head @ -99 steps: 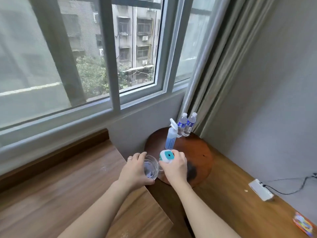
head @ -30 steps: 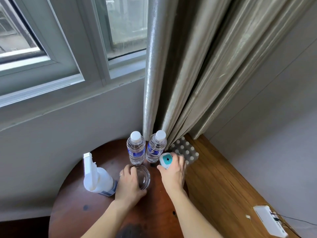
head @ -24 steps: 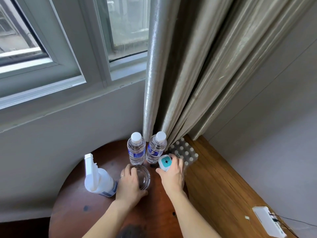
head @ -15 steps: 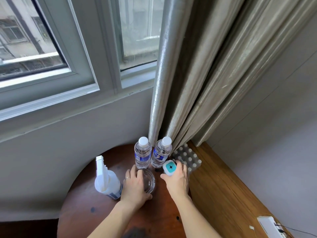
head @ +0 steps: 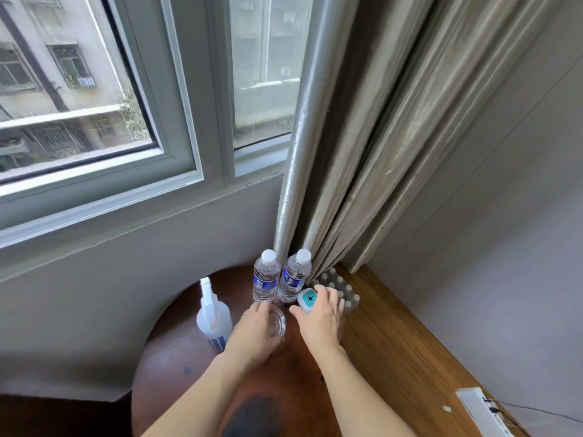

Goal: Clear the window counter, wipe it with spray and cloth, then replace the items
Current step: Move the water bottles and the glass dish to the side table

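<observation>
**Items being set down on the round side surface; wiping not yet in evidence**

Head view. Both hands sat low in the centre of the frame over a dark round wooden top (head: 176,367). Left hand (head: 255,334) was curled round a clear glass (head: 279,320), which stood on or just above that top; contact of the glass base could not be confirmed. Right hand (head: 321,320) pinched a small white-and-teal device (head: 307,299) between thumb and fingertips, just right of the glass. Neither grip was spread.

Directly above the hands in the frame stood two water bottles (head: 266,280), upright, side by side, against the foot of the curtain (head: 362,152). The spray bottle (head: 213,320) stood upright just left of the left hand, untouched. A grey studded tray (head: 347,293) lay partly under the right hand's fingers, at the edge of the wooden counter (head: 410,357), lower right.

Judgement: the clearing stage appeared to be in progress, items gathered beside the bottles. No cloth was visible. Spraying, wiping and replacing seemed still to come.
</observation>
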Motion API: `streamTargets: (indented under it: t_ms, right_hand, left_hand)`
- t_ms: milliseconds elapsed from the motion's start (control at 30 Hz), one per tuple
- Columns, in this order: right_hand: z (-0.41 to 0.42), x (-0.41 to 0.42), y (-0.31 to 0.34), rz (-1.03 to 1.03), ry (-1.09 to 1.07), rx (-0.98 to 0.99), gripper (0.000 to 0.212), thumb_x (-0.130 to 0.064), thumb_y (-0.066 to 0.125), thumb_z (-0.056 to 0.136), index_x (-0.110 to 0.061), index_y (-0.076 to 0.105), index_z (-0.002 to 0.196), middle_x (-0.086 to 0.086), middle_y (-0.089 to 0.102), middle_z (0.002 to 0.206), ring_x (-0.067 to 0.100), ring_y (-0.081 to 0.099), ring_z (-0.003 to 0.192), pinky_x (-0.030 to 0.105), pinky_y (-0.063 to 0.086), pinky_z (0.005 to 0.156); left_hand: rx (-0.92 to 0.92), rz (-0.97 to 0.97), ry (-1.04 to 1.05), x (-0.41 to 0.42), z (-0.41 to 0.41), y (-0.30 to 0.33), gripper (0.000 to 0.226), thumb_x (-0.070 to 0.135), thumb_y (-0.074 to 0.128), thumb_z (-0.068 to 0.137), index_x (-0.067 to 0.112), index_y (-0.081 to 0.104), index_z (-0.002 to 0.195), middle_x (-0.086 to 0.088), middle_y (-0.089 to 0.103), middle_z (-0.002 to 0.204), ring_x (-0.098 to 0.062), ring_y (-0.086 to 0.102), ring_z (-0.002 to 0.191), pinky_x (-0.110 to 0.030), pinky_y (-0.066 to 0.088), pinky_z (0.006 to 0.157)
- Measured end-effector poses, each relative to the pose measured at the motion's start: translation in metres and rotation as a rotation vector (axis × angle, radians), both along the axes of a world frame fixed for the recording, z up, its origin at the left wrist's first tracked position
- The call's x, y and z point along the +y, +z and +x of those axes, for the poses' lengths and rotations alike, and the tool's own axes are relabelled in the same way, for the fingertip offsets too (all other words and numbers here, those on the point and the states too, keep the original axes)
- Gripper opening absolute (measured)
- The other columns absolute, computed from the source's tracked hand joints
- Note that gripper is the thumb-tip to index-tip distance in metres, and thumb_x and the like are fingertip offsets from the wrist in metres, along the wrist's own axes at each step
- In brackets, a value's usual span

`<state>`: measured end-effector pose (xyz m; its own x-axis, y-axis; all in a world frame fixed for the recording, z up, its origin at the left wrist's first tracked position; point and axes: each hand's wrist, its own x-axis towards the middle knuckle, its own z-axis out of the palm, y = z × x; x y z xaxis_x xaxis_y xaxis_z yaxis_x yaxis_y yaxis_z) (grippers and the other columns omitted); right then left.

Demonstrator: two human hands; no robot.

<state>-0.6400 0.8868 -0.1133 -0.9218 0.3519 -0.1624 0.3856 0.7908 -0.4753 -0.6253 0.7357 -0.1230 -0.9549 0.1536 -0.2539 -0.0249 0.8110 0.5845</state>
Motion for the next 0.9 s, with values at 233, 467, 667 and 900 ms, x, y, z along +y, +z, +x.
streamTargets:
  t_ms: [233, 467, 667, 900]
  right_hand:
    - [0.037, -0.039, 0.054, -0.061, 0.031, 0.123, 0.053, -0.042, 0.074, 0.085, -0.021, 0.057, 0.13, -0.001, 0.052, 0.13, 0.021, 0.043, 0.122, 0.035, 0.038, 0.105]
    - [0.075, -0.111, 0.108, -0.144, 0.136, 0.175, 0.044, -0.037, 0.072, 0.086, -0.02, 0.059, 0.125, -0.002, 0.055, 0.122, 0.02, 0.046, 0.121, 0.032, 0.037, 0.101]
    - [0.119, -0.211, 0.144, -0.2, 0.27, 0.192, 0.042, -0.033, 0.074, 0.085, -0.016, 0.061, 0.122, 0.003, 0.058, 0.12, 0.024, 0.05, 0.119, 0.032, 0.035, 0.102]
    - [0.179, -0.333, 0.178, -0.224, 0.441, 0.229, 0.043, -0.043, 0.063, 0.093, -0.02, 0.057, 0.129, -0.003, 0.056, 0.125, 0.016, 0.048, 0.122, 0.03, 0.04, 0.101]
  left_hand:
    - [0.008, 0.139, 0.026, -0.035, 0.026, 0.064, 0.03, 0.032, 0.064, 0.075, 0.027, 0.051, 0.102, 0.011, 0.061, 0.104, -0.011, 0.06, 0.093, -0.03, 0.05, 0.082]
    - [0.113, 0.108, 0.061, -0.114, 0.068, 0.121, 0.031, 0.029, 0.07, 0.075, 0.028, 0.052, 0.101, 0.016, 0.057, 0.095, -0.013, 0.06, 0.092, -0.031, 0.049, 0.081]
    - [0.157, 0.07, 0.146, -0.215, 0.12, 0.158, 0.034, 0.032, 0.069, 0.078, 0.028, 0.053, 0.107, 0.013, 0.061, 0.103, -0.013, 0.06, 0.098, -0.031, 0.049, 0.086]
    - [0.213, 0.022, 0.26, -0.335, 0.193, 0.192, 0.039, 0.032, 0.072, 0.079, 0.026, 0.052, 0.113, 0.006, 0.063, 0.114, -0.015, 0.061, 0.103, -0.032, 0.05, 0.09]
